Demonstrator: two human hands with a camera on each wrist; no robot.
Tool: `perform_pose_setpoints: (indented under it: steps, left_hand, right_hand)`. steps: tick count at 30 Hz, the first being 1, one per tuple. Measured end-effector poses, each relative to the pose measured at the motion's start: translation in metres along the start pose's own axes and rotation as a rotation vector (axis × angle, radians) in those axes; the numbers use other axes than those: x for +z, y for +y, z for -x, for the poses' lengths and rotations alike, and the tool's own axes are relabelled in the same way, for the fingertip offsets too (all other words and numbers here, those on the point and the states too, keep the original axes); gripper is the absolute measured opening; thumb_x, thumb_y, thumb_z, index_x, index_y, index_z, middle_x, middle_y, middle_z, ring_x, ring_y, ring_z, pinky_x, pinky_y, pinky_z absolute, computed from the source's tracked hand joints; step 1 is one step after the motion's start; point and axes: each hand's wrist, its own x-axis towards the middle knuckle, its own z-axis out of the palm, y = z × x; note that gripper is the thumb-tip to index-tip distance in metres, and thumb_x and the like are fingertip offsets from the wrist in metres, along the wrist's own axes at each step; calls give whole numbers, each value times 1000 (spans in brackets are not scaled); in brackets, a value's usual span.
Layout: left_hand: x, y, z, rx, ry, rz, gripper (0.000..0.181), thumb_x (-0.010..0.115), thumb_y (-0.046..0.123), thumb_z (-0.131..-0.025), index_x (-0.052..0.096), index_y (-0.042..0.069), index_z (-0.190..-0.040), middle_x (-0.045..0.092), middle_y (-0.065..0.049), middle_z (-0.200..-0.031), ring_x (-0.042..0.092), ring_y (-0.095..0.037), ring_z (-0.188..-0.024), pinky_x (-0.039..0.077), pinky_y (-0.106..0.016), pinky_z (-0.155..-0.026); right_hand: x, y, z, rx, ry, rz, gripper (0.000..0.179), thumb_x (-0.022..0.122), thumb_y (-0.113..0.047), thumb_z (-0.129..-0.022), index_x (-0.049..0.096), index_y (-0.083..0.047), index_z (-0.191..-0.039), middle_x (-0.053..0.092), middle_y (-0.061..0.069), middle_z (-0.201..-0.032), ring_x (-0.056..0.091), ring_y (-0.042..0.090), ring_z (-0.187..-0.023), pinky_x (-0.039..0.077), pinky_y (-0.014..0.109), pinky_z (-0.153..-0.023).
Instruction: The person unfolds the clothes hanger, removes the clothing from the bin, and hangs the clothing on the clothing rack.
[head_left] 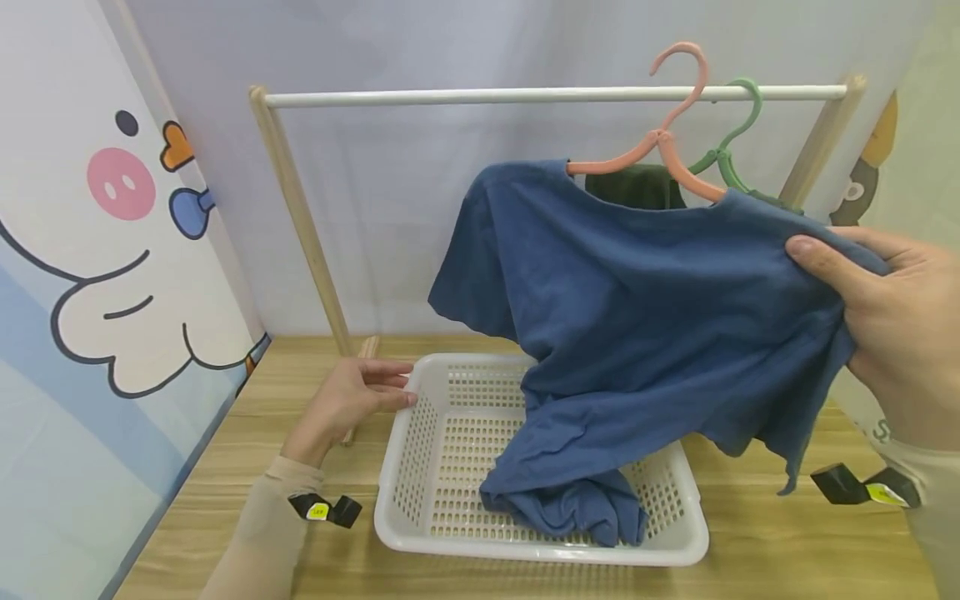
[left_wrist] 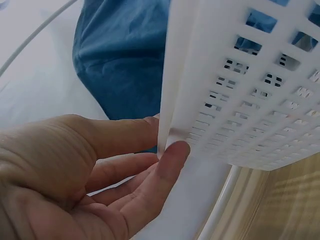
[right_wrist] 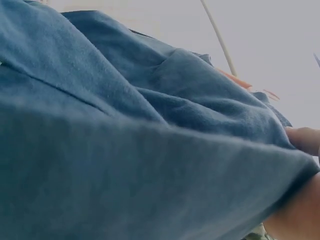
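Note:
A blue T-shirt [head_left: 660,283] is on a pink hanger [head_left: 675,158], whose hook crosses in front of the rod with its tip above it in the head view. My right hand [head_left: 907,325] pinches the sleeve on the right side, thumb on the front of the cloth. The lower end of the shirt trails into a white plastic basket [head_left: 442,546]. At the basket's left rim is my left hand [head_left: 360,392]; in the left wrist view, its fingers [left_wrist: 172,157] pinch the rim from both sides. Blue cloth [right_wrist: 150,170] hides most of my right hand in the right wrist view.
A rack with a white rod [head_left: 465,97] and wooden legs [head_left: 303,217] stands behind the basket on the wood-grain table [head_left: 225,508]. From the rod hangs a green hanger [head_left: 723,154] with a dark garment [head_left: 633,185]. A cartoon-printed cloth [head_left: 82,250] borders the left side.

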Motion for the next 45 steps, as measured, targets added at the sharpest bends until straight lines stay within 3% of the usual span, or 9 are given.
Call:
perform_pose_setpoints:
  steps: [3, 8, 12, 24, 31, 35, 40, 45]
  left_hand:
    - [0, 0, 1, 0, -6, 13, 56, 93, 8, -92, 72, -4, -143, 77, -25, -129, 80, -31, -113, 67, -37, -93]
    - [3, -1, 2, -15, -17, 40, 56, 92, 6, -93, 71, -4, -144, 78, -24, -126, 80, -27, -108, 68, -37, -90]
    - [5, -1, 2, -15, -25, 58, 56, 91, 4, -93, 70, -5, -144, 78, -24, -125, 80, -27, -107, 68, -38, -90]
    - [6, -2, -1, -1, -28, 93, 55, 89, -2, -92, 69, -10, -142, 79, -24, -119, 80, -26, -102, 68, -37, -88]
    - [4, -2, 1, -10, -16, 64, 55, 91, 2, -93, 71, -6, -143, 78, -23, -121, 80, -26, -104, 68, -37, -89]
    - [3, -2, 1, -5, -18, 62, 55, 91, 3, -93, 71, -7, -143, 78, -23, -122, 80, -26, -104, 68, -38, -89]
    - [2, -3, 0, 3, -18, 65, 55, 91, 2, -93, 70, -7, -143, 78, -23, -121, 80, -26, -104, 68, -37, -89]
    - [0, -4, -1, 14, -22, 69, 55, 90, 2, -93, 70, -8, -143, 79, -23, -120, 80, -25, -103, 68, -36, -89]
  right_hand:
    - [6, -1, -3, 40, 25, -1, 23, 88, 0, -95, 83, 4, -117, 82, 10, -95, 83, 22, -73, 66, 32, -62]
    - [18, 1, -13, -2, 46, -38, 20, 90, 5, -90, 84, 8, -108, 81, 12, -86, 82, 22, -68, 65, 33, -61]
    - [21, 5, -18, 19, 61, -29, 19, 92, 5, -89, 85, 5, -106, 81, 11, -86, 82, 21, -69, 66, 32, -62]
    - [14, 18, -8, 134, 102, 208, 26, 99, -18, -87, 88, -11, -110, 79, -4, -100, 81, 11, -75, 66, 25, -65]
    - [17, 20, -5, 137, 77, 202, 14, 96, -14, -90, 90, -15, -103, 79, -4, -93, 80, 12, -71, 65, 25, -64]
    - [15, 20, -3, 157, 26, 216, 17, 94, -12, -92, 89, -15, -108, 81, -4, -95, 81, 13, -74, 66, 27, -65]
    - [10, 19, -1, 128, -20, 216, 36, 94, -7, -91, 84, -10, -126, 81, -2, -110, 81, 15, -81, 67, 28, -68]
    - [6, 16, 0, -1, -11, 215, 45, 91, -2, -92, 79, -3, -135, 81, -3, -121, 79, 10, -94, 63, 17, -79]
